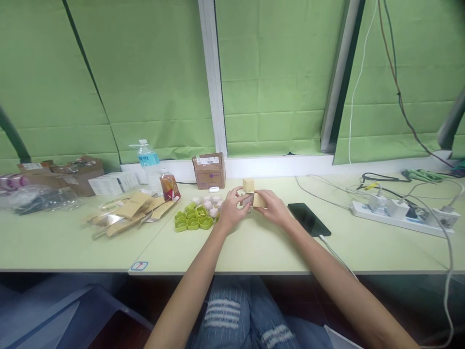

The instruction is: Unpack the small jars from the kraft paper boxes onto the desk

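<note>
Ripped jeans (236, 310) are showing nearest the lens, under the table (254, 252) edge, w/ both bare forearms reaching fwd over it. Left hand (232, 209) and right hand (273, 207) are meeting at mid-table, fingers curling around a small kraft box (258, 199) held between them, just above the tabletop; the grip is closed on it from both sides, flap (249, 184) standing up at the back. Green heart-shaped tins (193, 219) are lying just left of the left hand, w/ small white pieces (209, 202) behind them. Black phone (308, 219) is resting right of the right hand, cable attached. Flat kraft blanks (134, 211) are piling up further left, nr a water bottle (148, 162). Power strip (403, 212) is sitting far right.
</note>
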### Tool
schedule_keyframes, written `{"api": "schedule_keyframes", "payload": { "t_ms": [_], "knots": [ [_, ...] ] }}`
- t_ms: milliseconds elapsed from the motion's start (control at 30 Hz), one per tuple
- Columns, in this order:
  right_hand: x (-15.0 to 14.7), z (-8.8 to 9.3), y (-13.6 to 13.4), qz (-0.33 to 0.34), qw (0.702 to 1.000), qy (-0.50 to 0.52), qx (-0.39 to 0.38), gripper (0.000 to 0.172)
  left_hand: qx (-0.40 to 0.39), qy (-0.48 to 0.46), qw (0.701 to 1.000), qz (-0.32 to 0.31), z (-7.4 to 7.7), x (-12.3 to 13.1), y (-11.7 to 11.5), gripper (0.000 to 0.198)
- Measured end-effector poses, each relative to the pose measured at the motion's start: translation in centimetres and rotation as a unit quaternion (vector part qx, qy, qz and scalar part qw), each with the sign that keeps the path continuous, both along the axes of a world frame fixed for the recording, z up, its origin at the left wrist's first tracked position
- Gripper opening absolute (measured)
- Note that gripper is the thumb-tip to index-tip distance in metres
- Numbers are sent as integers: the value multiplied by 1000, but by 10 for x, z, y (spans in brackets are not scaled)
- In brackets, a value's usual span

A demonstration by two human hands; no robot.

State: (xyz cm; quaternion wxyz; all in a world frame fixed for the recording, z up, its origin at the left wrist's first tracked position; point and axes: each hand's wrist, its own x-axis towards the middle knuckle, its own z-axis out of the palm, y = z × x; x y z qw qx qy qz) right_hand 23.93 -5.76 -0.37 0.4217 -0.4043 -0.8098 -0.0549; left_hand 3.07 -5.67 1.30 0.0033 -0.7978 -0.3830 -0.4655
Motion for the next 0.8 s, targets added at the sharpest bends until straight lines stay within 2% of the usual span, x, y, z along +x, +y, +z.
{"api": "schedule_keyframes", "payload": {
  "t_ms": [300, 433, 600, 800],
  "knots": [
    [-4, 4, -6, 32, 999, -26, 8, 51, -46, 22, 998, -40, 0, 2, 0, 19],
    [-5, 7, -7, 36, 999, -20, 14, 50, -8, 16, 999, -45, 3, 2, -1, 19],
    [0, 9, -4, 16, 1000, 2, 15, 49, 29, -62, 997, -34, 6, 3, 1, 13],
    [13, 7, 1, -18, 1000, 2, -6, 51, -27, -175, 982, -67, 8, 3, 4, 12]
  ]
}}
